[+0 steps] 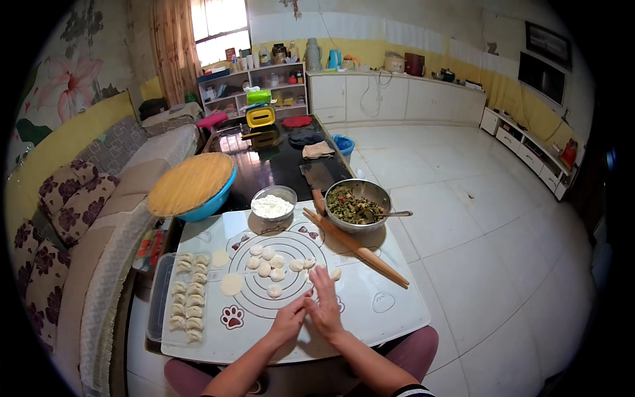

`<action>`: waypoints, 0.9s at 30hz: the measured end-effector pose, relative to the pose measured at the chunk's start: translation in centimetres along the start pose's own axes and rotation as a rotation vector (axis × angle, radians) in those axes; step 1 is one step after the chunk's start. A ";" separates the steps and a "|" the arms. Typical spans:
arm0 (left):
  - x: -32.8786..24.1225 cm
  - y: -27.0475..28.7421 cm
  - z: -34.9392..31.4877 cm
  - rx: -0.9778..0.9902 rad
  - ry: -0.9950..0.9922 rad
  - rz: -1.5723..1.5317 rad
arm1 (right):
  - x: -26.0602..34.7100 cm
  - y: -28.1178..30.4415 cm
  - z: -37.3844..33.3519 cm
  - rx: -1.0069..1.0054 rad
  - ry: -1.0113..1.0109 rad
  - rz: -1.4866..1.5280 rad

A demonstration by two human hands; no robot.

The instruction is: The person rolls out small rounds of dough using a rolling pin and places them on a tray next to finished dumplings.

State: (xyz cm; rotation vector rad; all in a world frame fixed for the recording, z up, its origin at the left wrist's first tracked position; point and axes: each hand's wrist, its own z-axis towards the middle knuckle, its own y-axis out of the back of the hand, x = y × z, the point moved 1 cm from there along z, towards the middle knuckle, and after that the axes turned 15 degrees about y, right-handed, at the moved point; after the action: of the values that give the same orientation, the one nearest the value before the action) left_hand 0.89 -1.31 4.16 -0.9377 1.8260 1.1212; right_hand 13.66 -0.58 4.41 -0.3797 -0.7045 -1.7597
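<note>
We press the flat right hand (325,301) over the curled left hand (290,319); whatever dough sits between them is hidden. Dough pieces (268,261) wait at 11 o'clock on the mat (370,291), within reach.

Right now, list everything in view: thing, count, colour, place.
Pastry mat: one, white with ring markings, on the table before the person.
Dough pieces: about a dozen, pale, in the mat's rings.
Flattened wrappers: two, pale, left of the rings.
Folded dumplings: roughly fifteen, pale, in rows at the mat's left edge.
Rolling pin: one, wooden, lying diagonally on the right.
Filling bowl: one, metal, greenish filling and a spoon inside.
Flour bowl: one, white flour, beside it.
Blue basin: one, under a round woven lid, far left.
Sofa: one, beige with floral cushions, left.
Left hand, right hand: together, pressing on the mat.
</note>
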 end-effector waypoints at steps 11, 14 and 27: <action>0.6 -0.8 0.3 -0.137 -0.241 1.025 | -8.5 6.1 0.1 0.338 -0.153 -0.329; 1.1 -0.5 1.5 -0.187 -0.229 1.033 | -9.3 5.8 0.5 0.426 -0.048 -0.360; -0.7 0.8 1.5 -0.223 -0.388 0.238 | -7.0 6.6 -0.3 0.019 -0.663 0.584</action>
State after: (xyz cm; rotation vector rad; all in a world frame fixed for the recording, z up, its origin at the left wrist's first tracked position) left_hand 0.82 0.52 4.61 -0.5779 1.5400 1.5598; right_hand 22.04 3.33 1.85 -1.0670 -0.9493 -1.0582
